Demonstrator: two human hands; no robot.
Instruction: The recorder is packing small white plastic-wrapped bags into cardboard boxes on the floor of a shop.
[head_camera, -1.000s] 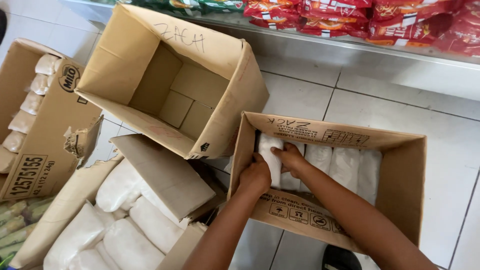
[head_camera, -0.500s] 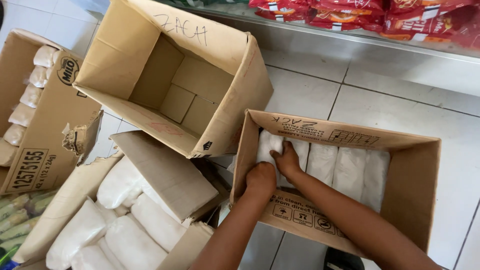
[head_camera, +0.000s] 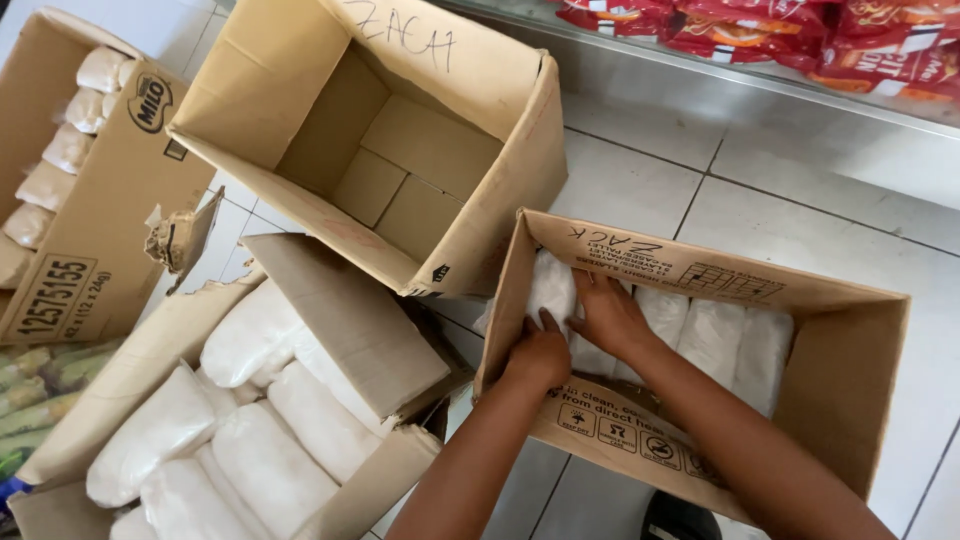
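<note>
Single view, head-worn camera. It looks steeply down from above onto a tiled floor (head_camera: 800, 215), close enough that both forearms enter from the bottom edge and fill the lower middle. The open cardboard box (head_camera: 850, 380) below the camera sits right of centre; an empty box (head_camera: 470, 215) lies top centre; two more boxes run off the left edge. A shelf edge (head_camera: 760, 80) crosses the top right. No second view overlaps.

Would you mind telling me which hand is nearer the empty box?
Left. The left hand sits at the near-left corner of the filled box, just below the empty box; the right hand lies farther right, on the white bags.
</note>
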